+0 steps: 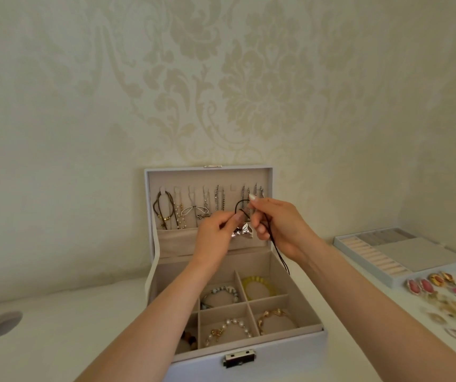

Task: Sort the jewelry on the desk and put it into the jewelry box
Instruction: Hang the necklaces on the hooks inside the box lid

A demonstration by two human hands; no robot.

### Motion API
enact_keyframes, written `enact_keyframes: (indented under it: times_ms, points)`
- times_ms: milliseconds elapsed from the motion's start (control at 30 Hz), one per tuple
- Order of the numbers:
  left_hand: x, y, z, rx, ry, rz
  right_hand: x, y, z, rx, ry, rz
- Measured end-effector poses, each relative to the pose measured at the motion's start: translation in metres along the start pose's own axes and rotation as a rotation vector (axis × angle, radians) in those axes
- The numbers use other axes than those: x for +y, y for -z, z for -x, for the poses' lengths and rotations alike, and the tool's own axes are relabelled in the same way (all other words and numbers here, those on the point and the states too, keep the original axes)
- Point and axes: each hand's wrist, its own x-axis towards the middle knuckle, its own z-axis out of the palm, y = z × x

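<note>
Done: necklaces [193, 208] hung inside the raised lid of the white hinged jewelry box [276, 362]; bead, pearl and gold bracelets [232, 326] lay in its beige compartments.
In hand: a black cord necklace with a silver bow pendant [243, 232], held up before the lid, not yet hung.
Left hand [215, 230]: pinched the cord just above the pendant.
Right hand [279, 224]: pinched the cord's loop higher up.
Left: pink and gold earrings [436, 288] lay loose right of the box, by a white ring tray [386, 252].
Progress: past halfway, I judged.

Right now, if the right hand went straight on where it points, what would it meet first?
Likely the silver chains hanging in the jewelry box lid, behind the right hand pinching the black cord; depth unclear.
</note>
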Motion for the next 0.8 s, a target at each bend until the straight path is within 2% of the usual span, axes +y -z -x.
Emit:
enact_keyframes:
  times_ms: [133,333,467,567,633,800]
  points:
    - [0.008,0.001,0.001,0.026,0.03,0.127,0.01,-0.005,0.003,0.044,-0.091,-0.023]
    - [0.008,0.002,0.0,0.023,0.116,0.215,0.016,-0.008,0.006,0.022,-0.1,0.032]
    - [0.007,0.003,-0.005,0.065,0.095,0.126,0.017,-0.01,0.005,0.128,-0.007,0.051]
    - [0.011,0.006,-0.01,-0.003,0.016,-0.054,0.019,-0.007,0.001,0.248,0.062,0.073]
    - [0.018,0.007,-0.015,-0.045,0.014,-0.126,0.018,-0.006,-0.001,0.26,0.074,0.11]
    - [0.033,0.018,-0.022,-0.135,0.093,-0.104,0.014,-0.006,-0.003,0.23,0.086,0.281]
